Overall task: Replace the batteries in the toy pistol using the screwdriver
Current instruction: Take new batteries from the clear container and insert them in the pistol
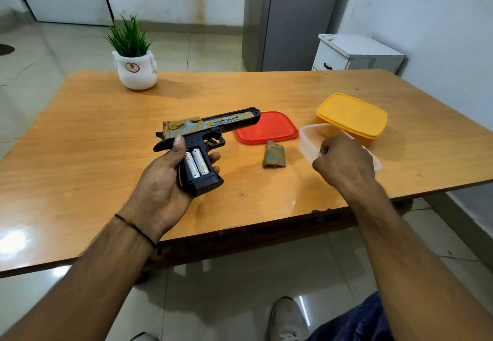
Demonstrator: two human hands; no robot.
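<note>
My left hand grips the toy pistol by its handle, barrel pointing right, just above the wooden table. The handle's battery bay is open, with two white AA batteries seated in it. The tan camouflage battery cover lies loose on the table to the right of the pistol. My right hand hovers over the near rim of a clear plastic container with its fingers curled downward. The hand's own back hides whatever its fingertips may hold. No screwdriver is visible.
A red lid lies flat behind the battery cover. A yellow-lidded box stands behind the clear container. A potted plant in a white pot sits at the table's far left. A white cabinet stands beyond the table.
</note>
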